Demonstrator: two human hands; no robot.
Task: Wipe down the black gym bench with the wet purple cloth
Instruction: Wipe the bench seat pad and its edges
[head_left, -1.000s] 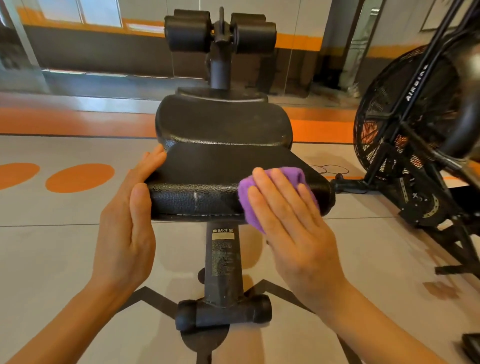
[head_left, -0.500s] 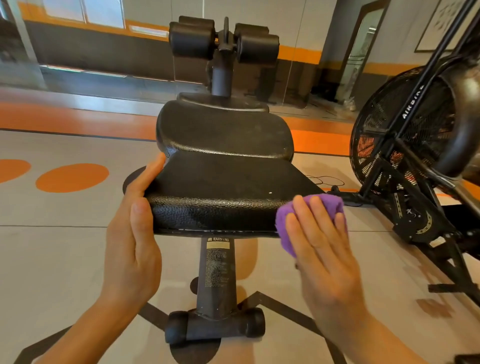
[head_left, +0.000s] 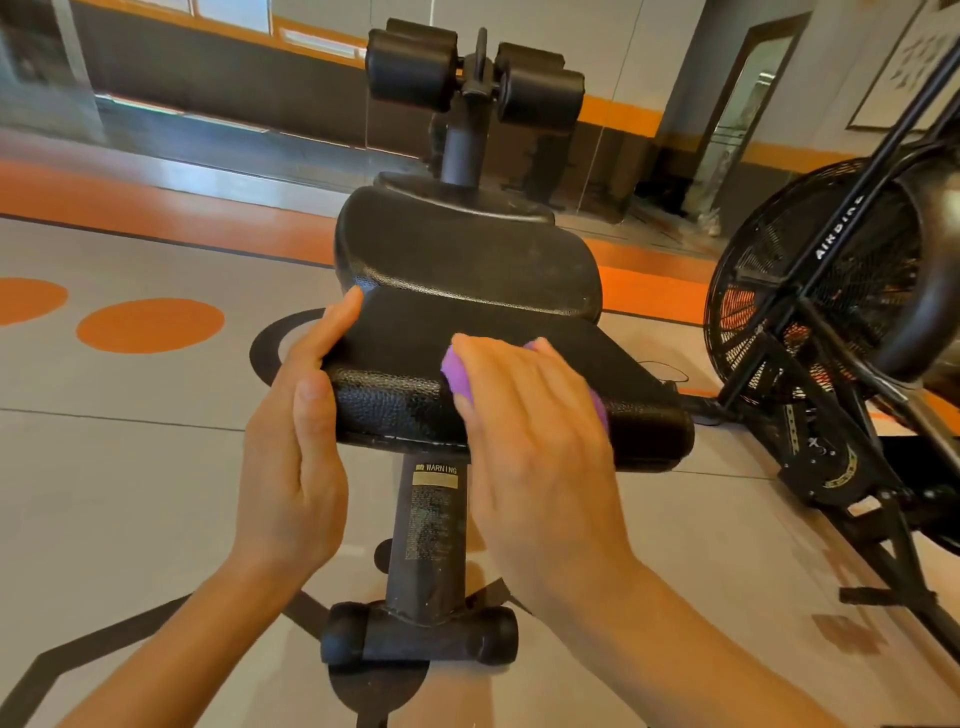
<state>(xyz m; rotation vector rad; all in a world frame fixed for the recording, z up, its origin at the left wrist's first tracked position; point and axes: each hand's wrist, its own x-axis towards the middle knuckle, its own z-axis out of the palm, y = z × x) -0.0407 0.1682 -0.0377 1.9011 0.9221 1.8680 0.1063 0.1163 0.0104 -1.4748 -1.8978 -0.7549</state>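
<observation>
Purple cloth (head_left: 456, 375) shows only as slivers at either side of the right hand (head_left: 524, 415), which lies flat with fingers spread and presses it onto the near end of the black bench pad (head_left: 395, 400). Most of the cloth is hidden under that palm. The left hand (head_left: 296, 447) cups the pad's left edge, fingers along the side, thumb on the front face; a fan bike (head_left: 831, 332) at right is cut off by the frame.
</observation>
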